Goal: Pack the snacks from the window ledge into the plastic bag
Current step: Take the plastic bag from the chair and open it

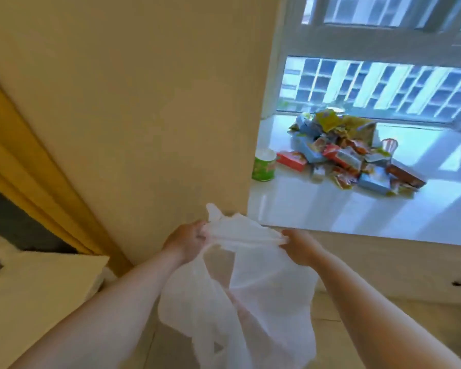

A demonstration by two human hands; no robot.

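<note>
Head view: cream wall (133, 102) fills the left and centre, yellow curtain (37, 166) along its left edge. One white window ledge (330, 209) at right, window (383, 83) behind it showing another building's facade.

On the ledge: one heap of snacks (354, 153), mixed packets and boxes overlapping, too jumbled and blurred to count singly. Apart from the heap I can pick out one green cup (264, 166) standing upright at the ledge's left end, partly hidden by the wall corner, and one red box (292, 161) lying flat just beside it, between cup and heap. One clear plastic cup (389, 146) is tipped over at the heap's right side.

One plastic bag (240, 288), white and translucent, hangs in front of the wall below the ledge's near edge, well apart from the snacks. Nothing visible inside it.

Two hands, both on the bag's top edge. Left hand (185, 242) grips the bunched left side; right hand (300, 246) pinches the right side. Film is stretched between them.
</note>
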